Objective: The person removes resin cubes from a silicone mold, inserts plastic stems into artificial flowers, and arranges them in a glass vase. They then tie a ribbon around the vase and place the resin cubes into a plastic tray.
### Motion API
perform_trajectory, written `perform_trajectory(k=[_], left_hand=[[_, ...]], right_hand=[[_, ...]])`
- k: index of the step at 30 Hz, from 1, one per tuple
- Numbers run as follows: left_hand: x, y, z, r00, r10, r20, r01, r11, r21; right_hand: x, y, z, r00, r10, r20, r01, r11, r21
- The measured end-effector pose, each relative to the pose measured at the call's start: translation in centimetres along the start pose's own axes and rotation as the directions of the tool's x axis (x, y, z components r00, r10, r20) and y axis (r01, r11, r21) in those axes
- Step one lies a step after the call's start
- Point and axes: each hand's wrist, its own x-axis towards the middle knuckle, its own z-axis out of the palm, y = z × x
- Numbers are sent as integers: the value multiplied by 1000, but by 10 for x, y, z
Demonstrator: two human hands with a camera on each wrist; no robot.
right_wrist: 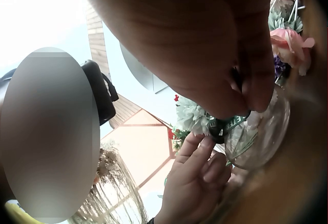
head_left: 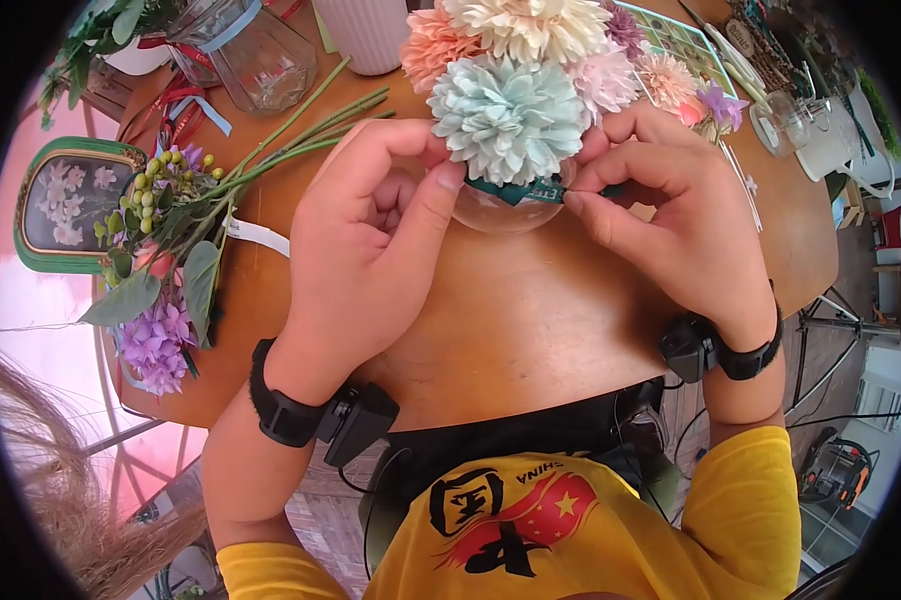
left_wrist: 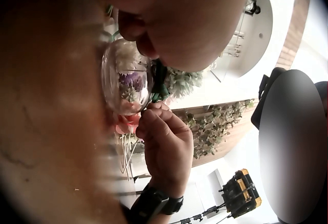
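Note:
A round clear glass vase stands on the table, filled with large artificial blooms: a pale blue one in front, a cream one and a coral one behind. Dark green ribbon with pale lettering runs around the vase's neck, under the blue bloom. My right hand pinches the ribbon between thumb and index finger at the right side. On the left, my left hand has curled fingers, its thumb and index pinching the ribbon at the neck, partly hidden by petals.
Left of the vase lies a bunch of artificial stems with purple flowers and green berries, beside a green-framed flower picture. A glass jar and a white ribbed pot stand behind. A white watering can is at right.

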Motion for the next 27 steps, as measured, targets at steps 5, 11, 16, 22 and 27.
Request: perform_trajectory(k=[5, 11, 16, 22, 27], left_hand=[[-1, 0, -1, 1000, 14, 21, -13, 999, -32], [0, -4, -2, 995, 61, 79, -64, 997, 35], [-1, 2, -1, 994, 37, 104, -34, 999, -32], [-3, -1, -3, 981, 138, 134, -145, 989, 41], [-3, -2, -5, 981, 148, 125, -149, 989, -4]], right_hand=[[-1, 1, -1, 999, 47, -3, -47, 999, -8], [0, -2, 4, 999, 37, -22, -34, 992, 117], [0, 2, 8, 1000, 13, -28, -10, 994, 106], [1, 0, 9, 998, 53, -18, -49, 987, 151], [0, 0, 9, 996, 92, 0, -90, 970, 228]])
